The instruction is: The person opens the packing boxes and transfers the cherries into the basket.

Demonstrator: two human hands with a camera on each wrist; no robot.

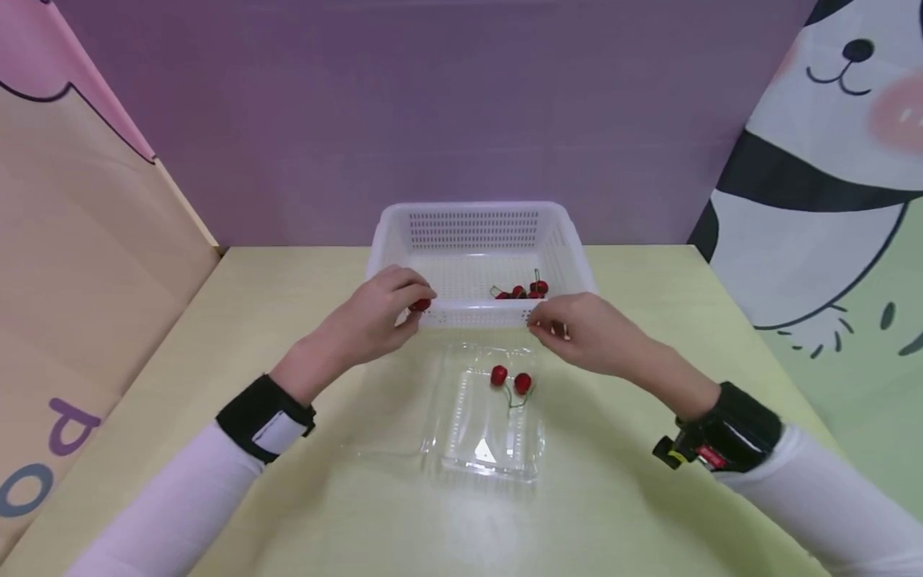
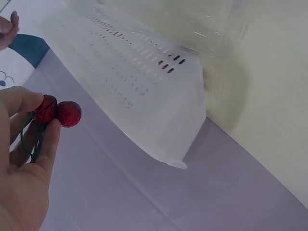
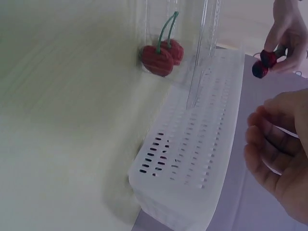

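Observation:
My left hand [image 1: 378, 312] pinches a pair of red cherries [image 2: 57, 111] between thumb and fingers, their green stems lying against the palm. It is at the near left rim of a white perforated basket [image 1: 472, 207]. Near the basket's front right, my right hand [image 1: 587, 330] has its fingers loosely curled; the right wrist view shows nothing between them. Several red cherries [image 1: 518, 292] lie inside the basket toward its right, partly hidden by the front wall. Another joined pair of cherries [image 3: 158, 61] lies in a clear plastic clamshell box [image 1: 461, 449], in front of the basket.
The clamshell's lid [image 1: 385, 437] is folded out flat to the left on the pale wooden table [image 1: 274, 521]. A purple backdrop [image 1: 461, 104] stands behind the basket, with printed panels to the left and right.

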